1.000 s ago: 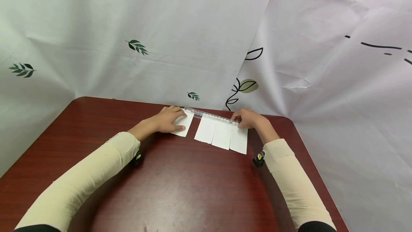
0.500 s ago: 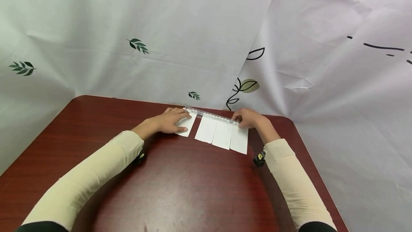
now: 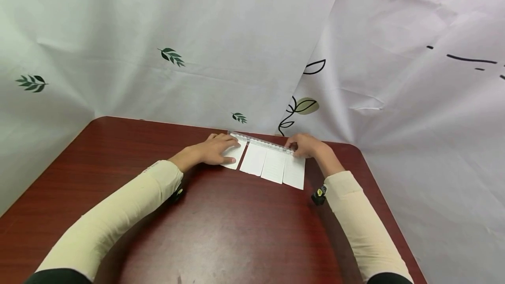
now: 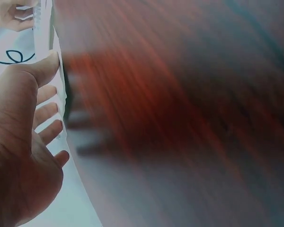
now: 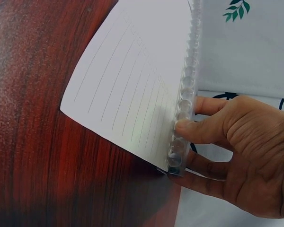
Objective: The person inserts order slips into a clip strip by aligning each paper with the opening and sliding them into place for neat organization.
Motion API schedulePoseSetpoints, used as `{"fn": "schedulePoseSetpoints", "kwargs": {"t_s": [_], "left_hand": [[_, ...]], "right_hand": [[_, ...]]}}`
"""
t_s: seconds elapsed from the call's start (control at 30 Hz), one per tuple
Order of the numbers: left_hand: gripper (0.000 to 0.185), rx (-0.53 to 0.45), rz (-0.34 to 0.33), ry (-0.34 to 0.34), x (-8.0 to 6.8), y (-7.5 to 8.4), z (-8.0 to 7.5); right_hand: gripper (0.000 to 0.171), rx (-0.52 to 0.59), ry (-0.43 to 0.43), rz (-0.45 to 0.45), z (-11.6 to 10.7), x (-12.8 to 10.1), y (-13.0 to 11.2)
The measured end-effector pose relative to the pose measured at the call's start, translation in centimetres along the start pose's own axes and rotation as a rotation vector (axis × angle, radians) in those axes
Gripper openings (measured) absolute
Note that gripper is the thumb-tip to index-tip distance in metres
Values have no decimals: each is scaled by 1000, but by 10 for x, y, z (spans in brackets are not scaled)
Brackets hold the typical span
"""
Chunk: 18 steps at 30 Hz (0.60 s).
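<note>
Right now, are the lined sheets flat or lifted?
Flat: the sheets lie spread side by side on the table, top edges at the clear binder strip.

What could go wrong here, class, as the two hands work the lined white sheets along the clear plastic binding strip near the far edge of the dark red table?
1. The left hand presses flat on one lined white sheet, lying apart from the other three; sliding it may skew or crease it.
2. The right hand pinches only the end of the clear plastic binding strip; a slip could shift the strip.
3. The strip lies near the far edge of the dark red table, so a push might send it off.
</note>
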<state>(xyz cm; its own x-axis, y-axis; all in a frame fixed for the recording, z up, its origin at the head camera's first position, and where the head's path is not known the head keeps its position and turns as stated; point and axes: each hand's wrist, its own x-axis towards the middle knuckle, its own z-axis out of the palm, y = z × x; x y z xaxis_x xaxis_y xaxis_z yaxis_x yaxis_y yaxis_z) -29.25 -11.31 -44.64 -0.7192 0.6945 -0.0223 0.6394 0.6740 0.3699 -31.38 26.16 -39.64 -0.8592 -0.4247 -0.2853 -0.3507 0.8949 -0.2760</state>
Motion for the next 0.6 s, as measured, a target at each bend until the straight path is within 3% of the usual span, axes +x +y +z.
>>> {"fn": "schedulePoseSetpoints", "kwargs": {"t_s": [0.6], "left_hand": [[65, -8, -26, -11, 1, 3, 5]], "right_hand": [[46, 1, 14, -6, 2, -2, -1]]}}
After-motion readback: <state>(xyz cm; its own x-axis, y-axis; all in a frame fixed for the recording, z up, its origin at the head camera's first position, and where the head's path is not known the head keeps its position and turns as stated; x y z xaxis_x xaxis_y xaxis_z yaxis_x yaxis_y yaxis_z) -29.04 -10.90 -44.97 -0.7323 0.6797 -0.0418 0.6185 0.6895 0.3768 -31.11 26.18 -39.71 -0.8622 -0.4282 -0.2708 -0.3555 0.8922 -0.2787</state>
